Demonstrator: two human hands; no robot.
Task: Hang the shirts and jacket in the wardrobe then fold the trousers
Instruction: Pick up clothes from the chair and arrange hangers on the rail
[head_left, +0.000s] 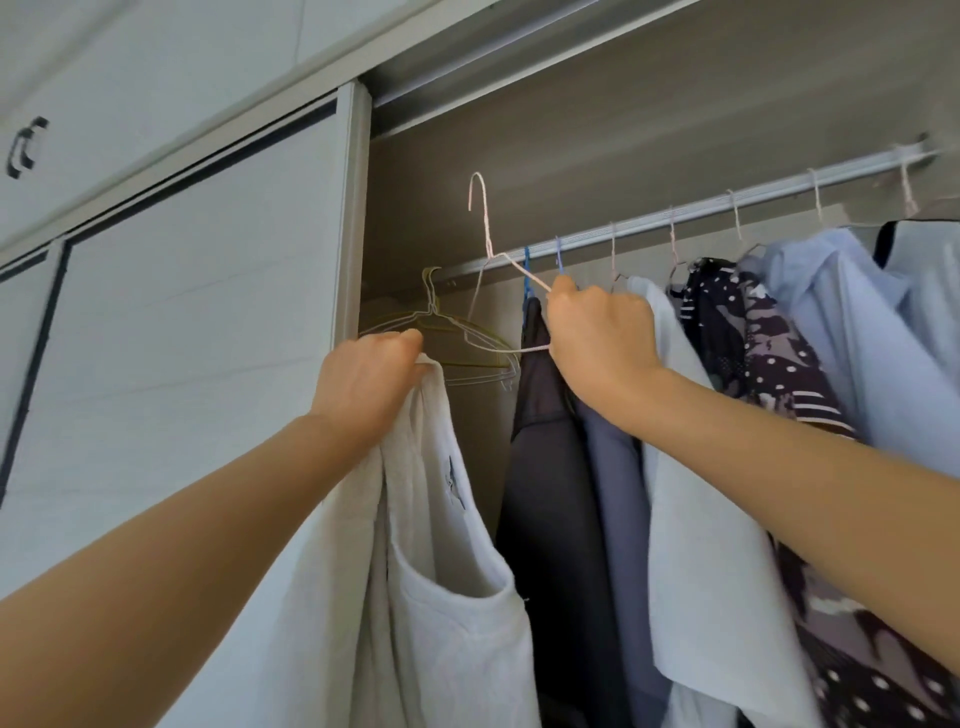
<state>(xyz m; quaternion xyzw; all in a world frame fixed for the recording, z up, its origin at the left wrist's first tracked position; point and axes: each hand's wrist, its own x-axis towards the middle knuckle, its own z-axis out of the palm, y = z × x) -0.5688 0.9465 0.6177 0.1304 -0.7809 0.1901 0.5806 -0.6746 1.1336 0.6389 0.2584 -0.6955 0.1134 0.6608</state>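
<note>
My left hand (371, 382) grips the top of a white shirt (431, 571), which hangs down in front of the open wardrobe. My right hand (597, 340) holds a pale pink wire hanger (488, 244) by its shoulder, lifted off the rail with its hook in the air. The metal rail (691, 210) runs from lower left to upper right. On it hang a dark jacket (550, 467), a grey-blue garment (618, 519), a light blue shirt (711, 571), a dotted dark garment (769, 374) and further pale blue shirts (852, 332).
Several bare wire hangers (447, 332) hang at the rail's left end behind my left hand. A white sliding door (208, 312) covers the left of the wardrobe, with upper cupboards (104, 93) above it. Rail space between the bare hangers and the jacket is narrow.
</note>
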